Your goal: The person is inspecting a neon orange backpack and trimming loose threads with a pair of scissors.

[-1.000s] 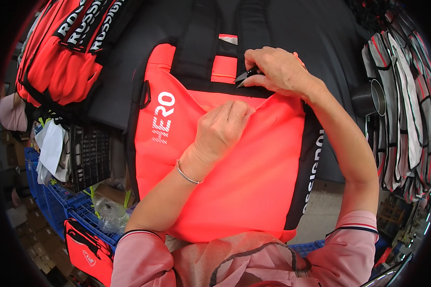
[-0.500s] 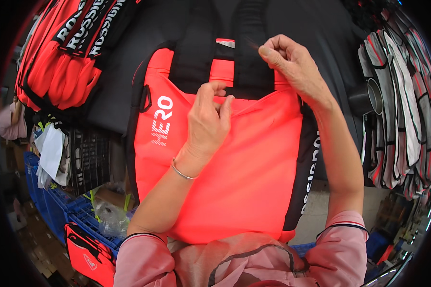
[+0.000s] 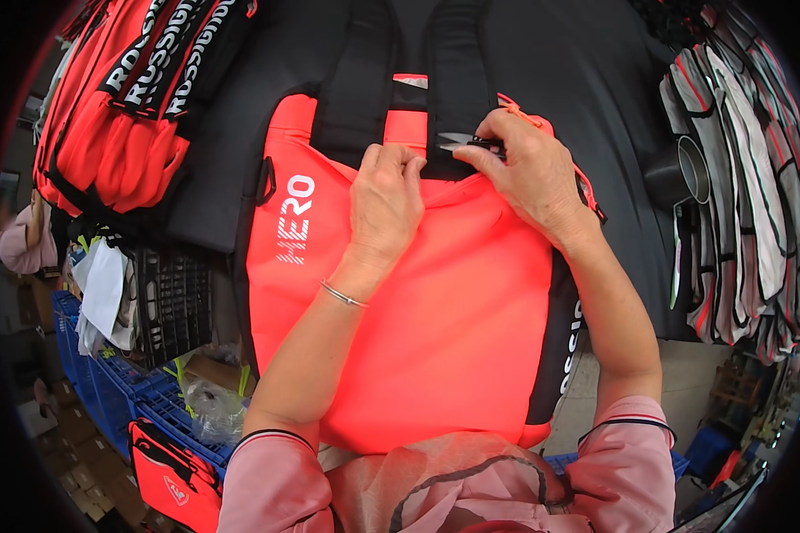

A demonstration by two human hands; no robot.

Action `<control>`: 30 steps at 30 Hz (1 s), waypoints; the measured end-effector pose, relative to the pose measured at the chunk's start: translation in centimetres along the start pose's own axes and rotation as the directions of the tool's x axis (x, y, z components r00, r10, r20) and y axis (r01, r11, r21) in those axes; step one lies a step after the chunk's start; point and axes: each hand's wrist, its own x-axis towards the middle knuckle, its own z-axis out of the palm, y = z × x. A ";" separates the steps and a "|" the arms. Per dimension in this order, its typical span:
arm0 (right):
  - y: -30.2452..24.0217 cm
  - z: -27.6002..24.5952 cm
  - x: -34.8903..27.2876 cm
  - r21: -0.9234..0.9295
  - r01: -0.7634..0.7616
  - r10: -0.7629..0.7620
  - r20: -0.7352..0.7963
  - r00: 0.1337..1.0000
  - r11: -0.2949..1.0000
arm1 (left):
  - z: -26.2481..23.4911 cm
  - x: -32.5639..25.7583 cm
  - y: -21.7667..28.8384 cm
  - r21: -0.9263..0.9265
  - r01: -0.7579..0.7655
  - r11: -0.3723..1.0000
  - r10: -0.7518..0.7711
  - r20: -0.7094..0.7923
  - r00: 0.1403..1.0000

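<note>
A bright coral-red and black backpack (image 3: 427, 338) lies flat before me, its black shoulder straps (image 3: 460, 71) stretching away to the far side. My left hand (image 3: 387, 204) is closed in a pinch at the top edge of the red panel; whatever is between its fingertips is hidden. Just right of it, my right hand (image 3: 532, 169) grips small thread snips (image 3: 456, 140). Their silver blades point left toward my left fingertips, over the base of a strap. A black buckle loop (image 3: 268, 180) sits on the bag's left side.
The black work surface (image 3: 587, 98) carries a stack of red and black bags (image 3: 133, 107) at far left. Grey and black pieces (image 3: 738, 195) are piled at right, beside a dark round tube (image 3: 692, 169). Blue crates (image 3: 164, 404) and another red bag (image 3: 176, 475) stand lower left.
My right hand has come down and left, and the snips now show in it. My left fingers have closed together at the bag's top edge.
</note>
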 end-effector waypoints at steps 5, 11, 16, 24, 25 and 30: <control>0.1 0.6 -0.2 -0.119 0.112 -0.105 0.065 0.992 0.987 | 0.1 0.0 0.0 0.041 0.081 0.996 -0.082 0.018 0.996; 0.3 1.4 0.2 -0.187 0.199 -0.181 0.111 0.977 0.962 | 0.1 0.0 0.1 0.065 0.064 0.996 -0.066 0.030 0.997; 0.8 2.1 0.1 -0.236 0.283 -0.274 0.071 0.959 0.930 | 0.2 0.2 0.2 0.066 0.061 0.996 -0.063 0.039 0.997; 0.7 2.4 0.1 -0.235 0.275 -0.268 0.061 0.961 0.932 | 0.4 0.1 0.1 0.083 0.037 0.996 -0.037 0.004 0.999; 0.6 2.4 0.1 -0.243 0.283 -0.277 0.058 0.959 0.928 | 0.3 0.1 0.1 0.082 0.036 0.996 -0.037 0.004 0.999; 0.6 1.9 0.2 -0.187 0.186 -0.175 0.074 0.982 0.965 | -0.2 0.0 0.8 0.091 0.026 0.995 -0.027 0.015 1.000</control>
